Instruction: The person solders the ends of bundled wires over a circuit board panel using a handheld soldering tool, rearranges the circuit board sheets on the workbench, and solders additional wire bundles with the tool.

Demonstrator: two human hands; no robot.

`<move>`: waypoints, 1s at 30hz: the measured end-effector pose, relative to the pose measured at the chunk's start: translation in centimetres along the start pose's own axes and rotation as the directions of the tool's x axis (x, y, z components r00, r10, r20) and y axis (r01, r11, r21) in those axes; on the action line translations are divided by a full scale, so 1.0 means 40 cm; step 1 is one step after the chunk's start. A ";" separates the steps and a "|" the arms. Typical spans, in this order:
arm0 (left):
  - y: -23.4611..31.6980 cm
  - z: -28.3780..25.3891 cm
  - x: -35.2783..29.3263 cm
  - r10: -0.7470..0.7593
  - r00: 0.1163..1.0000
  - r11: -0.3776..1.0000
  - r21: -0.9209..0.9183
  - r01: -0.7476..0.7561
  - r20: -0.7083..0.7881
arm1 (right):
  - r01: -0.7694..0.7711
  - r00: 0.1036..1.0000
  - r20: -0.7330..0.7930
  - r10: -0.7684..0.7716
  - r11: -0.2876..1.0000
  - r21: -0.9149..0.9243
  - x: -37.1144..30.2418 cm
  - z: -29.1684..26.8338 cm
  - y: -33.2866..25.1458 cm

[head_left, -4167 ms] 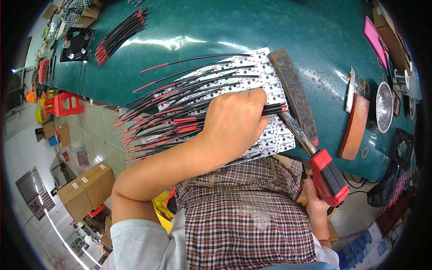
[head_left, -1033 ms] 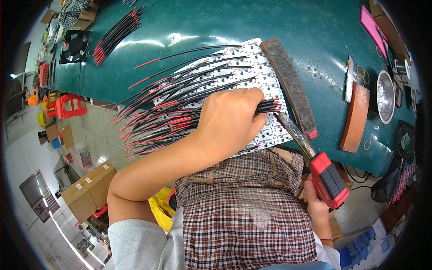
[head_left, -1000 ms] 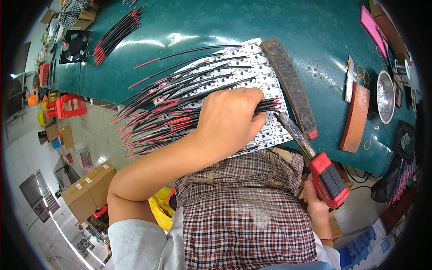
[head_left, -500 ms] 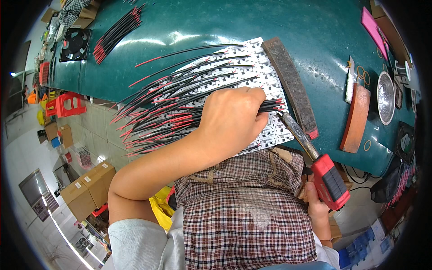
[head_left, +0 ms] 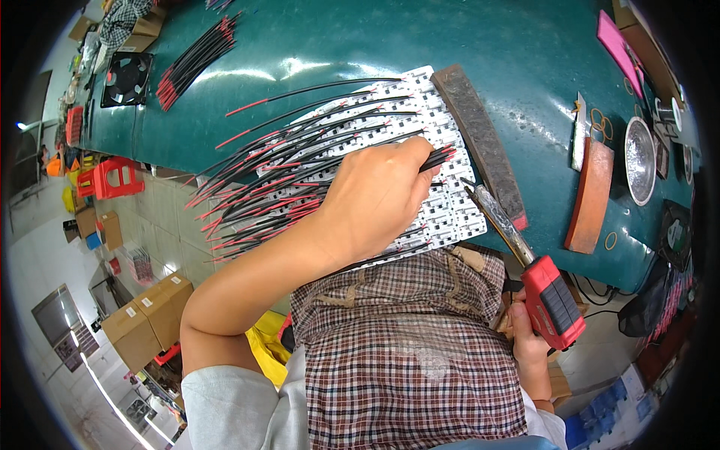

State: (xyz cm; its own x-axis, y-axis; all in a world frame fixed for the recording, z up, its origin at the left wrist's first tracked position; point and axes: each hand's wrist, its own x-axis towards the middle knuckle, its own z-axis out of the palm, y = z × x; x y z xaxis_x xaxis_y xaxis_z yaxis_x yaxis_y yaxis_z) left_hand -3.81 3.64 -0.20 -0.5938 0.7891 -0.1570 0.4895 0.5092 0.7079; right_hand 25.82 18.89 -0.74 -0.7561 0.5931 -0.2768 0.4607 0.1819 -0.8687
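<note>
My left hand (head_left: 379,199) is closed round a bundle of black wires (head_left: 439,157) whose red ends stick out past the fingers. It hovers over a white circuit board panel (head_left: 450,195) dotted with small black parts. Many black and red wires (head_left: 259,161) fan out leftward across the panel; some far ones end at its pads. In my right hand (head_left: 527,337) is a soldering iron (head_left: 553,304) with a red and black body. Its dark tip points up and left, close to the panel's right side, apart from the wire bundle. My left palm and forearm hide part of the panel.
A dark bar (head_left: 484,146) lies along the panel's right edge on the green table (head_left: 337,37). Farther right are an orange-brown block (head_left: 590,196), a knife (head_left: 579,131), rubber bands and a metal bowl (head_left: 640,161). A wire bundle (head_left: 199,60) and a black fan (head_left: 126,77) sit at the far left.
My left hand has moved left and slightly away from me with the wire bundle, so its ends are now farther from the iron's tip. The soldering iron has hardly moved.
</note>
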 end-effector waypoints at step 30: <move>0.063 0.078 -0.080 -0.058 0.981 0.995 0.065 0.071 -0.187 | 0.067 0.994 0.094 -0.062 0.996 -0.055 -0.015 -0.009 0.010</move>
State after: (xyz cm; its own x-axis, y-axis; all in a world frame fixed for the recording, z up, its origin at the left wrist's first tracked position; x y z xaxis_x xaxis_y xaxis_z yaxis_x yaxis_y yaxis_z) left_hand 1.30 3.47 -0.07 -0.7303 0.6799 -0.0661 0.4865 0.5855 0.6485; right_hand 26.63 18.90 -0.75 -0.8236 0.5040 -0.2601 0.4336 0.2639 -0.8616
